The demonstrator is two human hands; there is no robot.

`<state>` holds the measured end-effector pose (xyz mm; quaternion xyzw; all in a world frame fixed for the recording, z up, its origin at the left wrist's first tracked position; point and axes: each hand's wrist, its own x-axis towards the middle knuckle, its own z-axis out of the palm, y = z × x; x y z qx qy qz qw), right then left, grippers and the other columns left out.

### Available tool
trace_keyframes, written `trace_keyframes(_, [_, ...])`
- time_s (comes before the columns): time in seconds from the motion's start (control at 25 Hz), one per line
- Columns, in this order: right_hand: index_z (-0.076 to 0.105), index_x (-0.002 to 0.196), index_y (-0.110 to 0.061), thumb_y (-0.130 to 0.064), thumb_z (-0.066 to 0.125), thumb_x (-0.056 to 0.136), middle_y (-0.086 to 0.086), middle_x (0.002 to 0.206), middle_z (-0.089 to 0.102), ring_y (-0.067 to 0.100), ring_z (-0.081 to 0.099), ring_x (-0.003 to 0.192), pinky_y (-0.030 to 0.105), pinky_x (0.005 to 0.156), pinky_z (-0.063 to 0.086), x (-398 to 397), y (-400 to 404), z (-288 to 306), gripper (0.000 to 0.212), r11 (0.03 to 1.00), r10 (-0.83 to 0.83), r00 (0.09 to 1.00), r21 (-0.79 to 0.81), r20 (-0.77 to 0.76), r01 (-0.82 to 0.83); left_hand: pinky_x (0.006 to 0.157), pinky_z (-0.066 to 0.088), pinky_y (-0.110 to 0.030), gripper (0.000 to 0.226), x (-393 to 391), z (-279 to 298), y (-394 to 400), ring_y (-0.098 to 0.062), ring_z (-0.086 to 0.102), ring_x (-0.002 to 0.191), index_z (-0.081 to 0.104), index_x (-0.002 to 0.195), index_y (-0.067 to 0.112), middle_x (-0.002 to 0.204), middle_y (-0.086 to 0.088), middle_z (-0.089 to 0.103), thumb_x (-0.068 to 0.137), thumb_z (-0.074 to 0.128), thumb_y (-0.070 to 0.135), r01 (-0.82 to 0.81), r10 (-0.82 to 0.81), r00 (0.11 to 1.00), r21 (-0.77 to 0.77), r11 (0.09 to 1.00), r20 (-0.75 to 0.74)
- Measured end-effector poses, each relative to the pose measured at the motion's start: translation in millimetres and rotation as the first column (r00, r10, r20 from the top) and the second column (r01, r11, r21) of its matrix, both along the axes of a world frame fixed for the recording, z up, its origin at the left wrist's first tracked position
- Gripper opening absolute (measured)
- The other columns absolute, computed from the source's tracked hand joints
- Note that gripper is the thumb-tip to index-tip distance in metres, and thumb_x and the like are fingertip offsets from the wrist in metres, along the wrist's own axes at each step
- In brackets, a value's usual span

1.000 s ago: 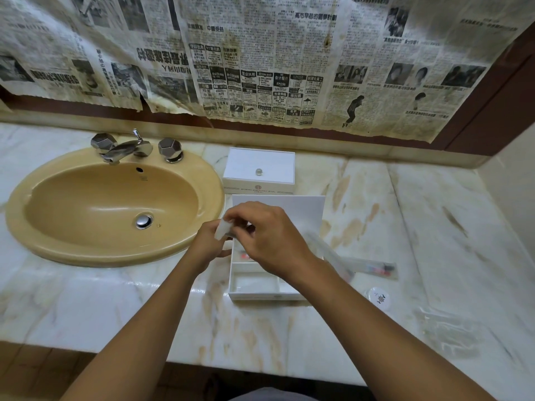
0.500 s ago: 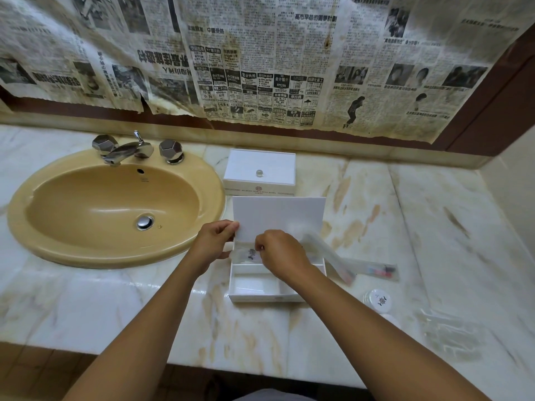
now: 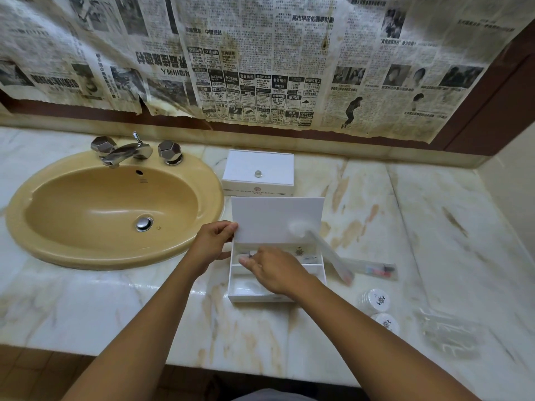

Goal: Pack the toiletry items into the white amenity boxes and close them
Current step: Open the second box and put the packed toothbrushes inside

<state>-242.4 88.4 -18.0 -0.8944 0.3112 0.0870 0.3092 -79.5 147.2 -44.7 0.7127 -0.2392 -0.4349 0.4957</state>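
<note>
Two white amenity boxes sit on the marble worktop (image 3: 405,215) right of the tan sink (image 3: 113,209): a closed box (image 3: 258,172) at the back, and an open box (image 3: 260,296) nearer, its lid (image 3: 276,219) upright. Left hand (image 3: 212,244) pinches the lid's left edge. Right hand (image 3: 275,272) reaches into the back compartment, fingers together on a small packet (image 3: 250,254). Wrapped toiletries (image 3: 373,269) and two round packets (image 3: 376,300) lie right of the open box.
</note>
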Motion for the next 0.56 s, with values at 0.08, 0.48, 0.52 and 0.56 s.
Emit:
trace_keyframes(0.08, [0.029, 0.052, -0.034, -0.049, 0.033, 0.1, -0.004, 0.066, 0.042, 0.025, 0.046, 0.076, 0.031, 0.069, 0.031, 0, 0, 1, 0.051, 1.0, -0.01, 1.0, 0.012, 0.009, 0.01, 0.058, 0.054, -0.025, 0.022, 1, -1, 0, -0.006, 0.068, 0.085, 0.07, 0.091, 0.015, 0.091, 0.001, 0.07, 0.1, 0.054, 0.028, -0.002, 0.002, 1.0, 0.009, 1.0, 0.005])
trace_keyframes(0.48, [0.07, 0.104, -0.015, -0.021, 0.055, 0.091, 0.0, 0.097, 0.068, 0.016, 0.06, 0.087, 0.03, 0.079, 0.048, -17, -20, 32, 0.02, 0.943, -0.192, 0.875, -0.164, 0.445, 0.29, 0.057, 0.055, -0.025, 0.024, 2, -5, -2, -0.013, 0.066, 0.091, 0.07, 0.095, 0.01, 0.098, -0.007, 0.068, 0.1, 0.055, 0.028, -0.017, 0.017, 1.0, 0.013, 1.0, -0.005])
trace_keyframes(0.52, [0.07, 0.104, -0.015, -0.018, 0.056, 0.089, 0.0, 0.096, 0.068, 0.016, 0.06, 0.086, 0.028, 0.078, 0.048, -22, -25, 36, 0.02, 0.922, -0.23, 0.844, -0.167, 0.485, 0.348, 0.058, 0.055, -0.025, 0.024, 2, -6, -1, -0.014, 0.067, 0.091, 0.07, 0.095, 0.01, 0.098, -0.007, 0.068, 0.1, 0.054, 0.028, -0.016, 0.016, 1.0, 0.015, 1.0, -0.007])
trace_keyframes(0.56, [0.069, 0.104, -0.014, -0.015, 0.057, 0.088, 0.0, 0.095, 0.067, 0.015, 0.059, 0.086, 0.027, 0.077, 0.047, -27, -31, 38, 0.021, 0.899, -0.269, 0.818, -0.172, 0.508, 0.403, 0.059, 0.055, -0.026, 0.024, 2, -6, -1, -0.014, 0.067, 0.092, 0.07, 0.095, 0.011, 0.098, -0.007, 0.069, 0.1, 0.054, 0.028, -0.016, 0.016, 1.0, 0.016, 1.0, -0.007])
